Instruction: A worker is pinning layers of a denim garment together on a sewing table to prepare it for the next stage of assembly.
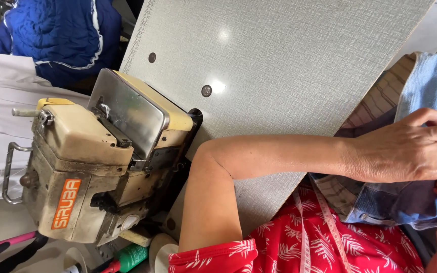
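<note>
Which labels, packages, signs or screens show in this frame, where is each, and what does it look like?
Label: orange rectangular plate with white lettering, on the front of the cream sewing machine, lower left.
Printed scale: fine dark markings along the grey table left edge.
No screens, signs or packages visible.

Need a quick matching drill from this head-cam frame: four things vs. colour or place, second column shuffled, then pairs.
1. sewing machine
2. denim garment
3. tape measure
4. quilted fabric

A. dark blue, top left corner
B. cream, left of the table
C. light blue, under the hand
D. lying over the red patterned top

Pairs: 1-B, 2-C, 3-D, 4-A
</note>
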